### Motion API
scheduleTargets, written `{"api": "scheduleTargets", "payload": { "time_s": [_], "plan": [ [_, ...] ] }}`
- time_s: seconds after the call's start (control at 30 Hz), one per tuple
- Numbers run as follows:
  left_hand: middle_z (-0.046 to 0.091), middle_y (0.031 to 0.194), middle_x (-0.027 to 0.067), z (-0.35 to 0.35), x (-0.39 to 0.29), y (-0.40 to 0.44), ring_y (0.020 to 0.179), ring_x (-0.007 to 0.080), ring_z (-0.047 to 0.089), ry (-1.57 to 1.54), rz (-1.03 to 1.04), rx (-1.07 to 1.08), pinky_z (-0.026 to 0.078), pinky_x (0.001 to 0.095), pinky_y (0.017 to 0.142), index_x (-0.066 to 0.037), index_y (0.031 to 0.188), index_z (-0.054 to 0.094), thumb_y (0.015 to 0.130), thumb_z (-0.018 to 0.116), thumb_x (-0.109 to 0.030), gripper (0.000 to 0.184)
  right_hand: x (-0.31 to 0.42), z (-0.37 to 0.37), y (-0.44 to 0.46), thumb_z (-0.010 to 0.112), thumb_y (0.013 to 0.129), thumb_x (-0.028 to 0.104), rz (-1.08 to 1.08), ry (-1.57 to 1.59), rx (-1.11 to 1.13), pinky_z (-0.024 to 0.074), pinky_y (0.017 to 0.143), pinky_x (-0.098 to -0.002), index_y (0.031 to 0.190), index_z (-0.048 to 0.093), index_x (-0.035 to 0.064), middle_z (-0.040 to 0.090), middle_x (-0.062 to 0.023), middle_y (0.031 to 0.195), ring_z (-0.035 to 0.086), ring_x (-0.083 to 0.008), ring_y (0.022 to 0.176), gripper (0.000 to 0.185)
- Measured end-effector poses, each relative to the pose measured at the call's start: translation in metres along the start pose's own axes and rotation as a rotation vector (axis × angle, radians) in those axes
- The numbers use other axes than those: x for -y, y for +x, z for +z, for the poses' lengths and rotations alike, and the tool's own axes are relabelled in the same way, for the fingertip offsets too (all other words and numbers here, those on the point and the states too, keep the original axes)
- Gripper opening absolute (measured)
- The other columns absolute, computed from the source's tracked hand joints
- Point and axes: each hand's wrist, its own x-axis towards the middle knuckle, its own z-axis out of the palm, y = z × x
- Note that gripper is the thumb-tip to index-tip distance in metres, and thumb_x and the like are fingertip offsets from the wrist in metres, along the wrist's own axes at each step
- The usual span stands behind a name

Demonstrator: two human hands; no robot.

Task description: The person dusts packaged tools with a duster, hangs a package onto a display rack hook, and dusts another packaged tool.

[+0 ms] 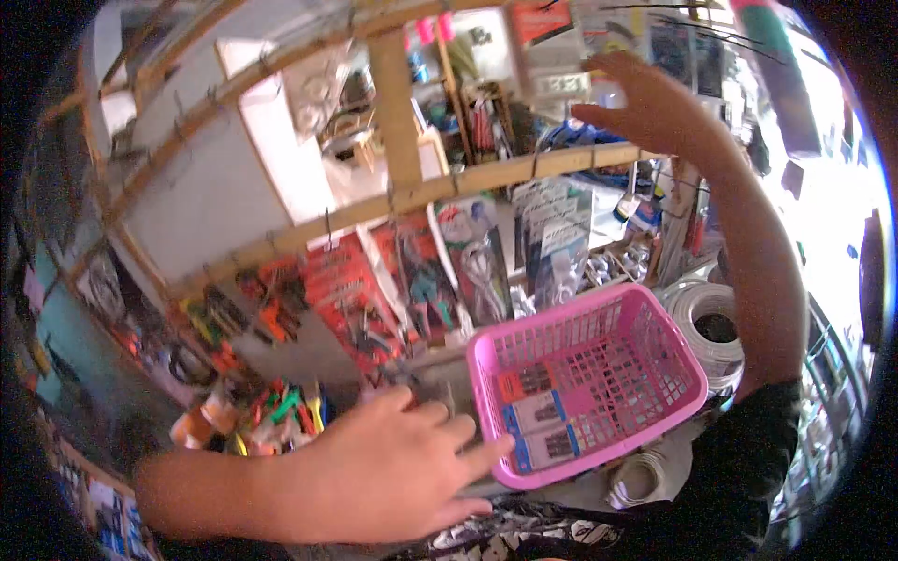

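Note:
My left hand [379, 463] is low in the middle with its fingers spread and nothing in them. One fingertip reaches the left rim of a pink plastic basket [692, 402]; whether it presses on it I cannot tell. Inside the basket, on its left side, lie several small carded packs [538, 411], red and blue with dark items. Raised at the upper right, my right hand [645, 103] has thumb and fingers apart. Just left of its fingertips hangs a blurred red and white pack [543, 56]; contact between them is unclear.
A wooden rail [421, 196] with hooks crosses ahead, with red-carded tools [351, 299] and pliers [426, 290] hanging below. Coils of white cable [706, 323] stand right of the basket. Colourful small items [281, 416] are piled behind my left forearm.

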Motion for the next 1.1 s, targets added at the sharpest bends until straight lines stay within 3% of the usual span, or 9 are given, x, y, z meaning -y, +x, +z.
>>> {"api": "scheduleTargets", "payload": {
  "time_s": [0.23, 0.3, 0.47, 0.67, 0.73, 0.93, 0.97, 1.03, 1.1],
  "plan": [
    [0.051, 0.089, 0.0055, 0.066, -0.005, -0.014, 0.08, 0.0182, 0.051, -0.155, 0.04, -0.149, 0.04, 0.0349, 0.069, -0.012, 0.12, 0.049, 0.078, 0.056, -0.044, 0.053, 0.068, -0.02, -0.105, 0.069, 0.067, 0.014, -0.058, 0.293, -0.02, 0.0379, 0.095, -0.0375, 0.115, 0.053, 0.0063, 0.057, -0.0122, 0.113, 0.051, -0.026, 0.11, 0.051],
    [0.052, 0.092, 0.0064, 0.082, -0.005, -0.005, 0.084, 0.019, 0.052, -0.196, 0.024, -0.249, 0.041, 0.0352, 0.07, -0.012, 0.121, 0.048, 0.078, 0.056, -0.045, 0.054, 0.089, -0.021, -0.139, 0.071, 0.061, 0.012, -0.029, 0.428, 0.083, 0.0394, 0.092, -0.0382, 0.111, 0.056, 0.0045, 0.059, -0.0126, 0.108, 0.054, -0.0257, 0.105, 0.052],
    [0.055, 0.103, 0.0092, 0.142, -0.014, 0.037, 0.094, 0.0217, 0.055, -0.515, 0.088, -0.393, 0.042, 0.0369, 0.072, -0.011, 0.123, 0.046, 0.082, 0.054, -0.043, 0.053, 0.102, 0.001, -0.183, 0.076, 0.055, 0.029, -0.457, 0.503, 0.431, 0.0443, 0.075, -0.0398, 0.096, 0.063, 0.0058, 0.063, -0.0123, 0.093, 0.06, -0.0284, 0.088, 0.049],
    [0.059, 0.101, 0.0102, 0.245, -0.018, 0.13, 0.094, 0.0269, 0.057, -0.663, -0.015, -0.406, 0.043, 0.0419, 0.077, -0.01, 0.113, 0.055, 0.082, 0.053, -0.045, 0.047, 0.083, 0.102, -0.215, 0.068, 0.07, 0.028, -0.339, 0.501, 0.716, 0.0465, 0.078, -0.0409, 0.105, 0.06, 0.0074, 0.062, -0.0134, 0.097, 0.059, -0.0325, 0.089, 0.042],
    [0.06, 0.1, 0.0109, 0.3, -0.026, 0.157, 0.095, 0.0292, 0.057, -0.771, -0.201, -0.532, 0.044, 0.0434, 0.079, -0.009, 0.109, 0.058, 0.082, 0.051, -0.047, 0.047, 0.077, 0.131, -0.22, 0.065, 0.074, 0.027, -0.251, 0.465, 0.783, 0.0471, 0.077, -0.0418, 0.105, 0.059, 0.0065, 0.062, -0.0152, 0.096, 0.059, -0.0333, 0.089, 0.037],
    [0.064, 0.085, 0.0135, 0.28, -0.021, 0.158, 0.085, 0.029, 0.061, -0.568, -0.29, 0.013, 0.047, 0.0422, 0.072, -0.006, 0.089, 0.065, 0.081, 0.052, -0.047, 0.044, 0.056, 0.212, -0.254, 0.059, 0.078, 0.033, -0.178, 0.439, 1.065, 0.0479, 0.075, -0.0438, 0.104, 0.057, 0.0065, 0.062, -0.0147, 0.095, 0.06, -0.033, 0.087, 0.037],
    [0.064, 0.078, 0.0121, 0.289, -0.025, 0.156, 0.08, 0.0282, 0.063, -0.476, -0.31, -0.11, 0.048, 0.0415, 0.07, -0.005, 0.076, 0.066, 0.08, 0.053, -0.048, 0.045, 0.056, 0.224, -0.258, 0.058, 0.079, 0.034, -0.211, 0.434, 1.129, 0.0478, 0.075, -0.0436, 0.104, 0.057, 0.0061, 0.062, -0.0149, 0.094, 0.06, -0.0333, 0.087, 0.038],
    [0.064, 0.08, 0.0127, 0.289, -0.024, 0.158, 0.081, 0.0281, 0.063, -0.464, -0.309, 0.034, 0.048, 0.0416, 0.07, -0.005, 0.081, 0.065, 0.08, 0.053, -0.048, 0.044, 0.059, 0.243, -0.268, 0.056, 0.08, 0.037, -0.275, 0.42, 1.259, 0.0476, 0.076, -0.0433, 0.104, 0.056, 0.0055, 0.062, -0.0153, 0.093, 0.06, -0.0339, 0.087, 0.039],
    [0.064, 0.082, 0.0133, 0.283, -0.023, 0.16, 0.083, 0.0279, 0.063, -0.48, -0.324, 0.124, 0.048, 0.0419, 0.071, -0.006, 0.085, 0.065, 0.081, 0.052, -0.048, 0.045, 0.061, 0.263, -0.281, 0.055, 0.081, 0.038, -0.401, 0.541, 1.174, 0.0473, 0.076, -0.0433, 0.103, 0.056, 0.0052, 0.061, -0.0165, 0.091, 0.059, -0.0347, 0.088, 0.039]
  ]
}}
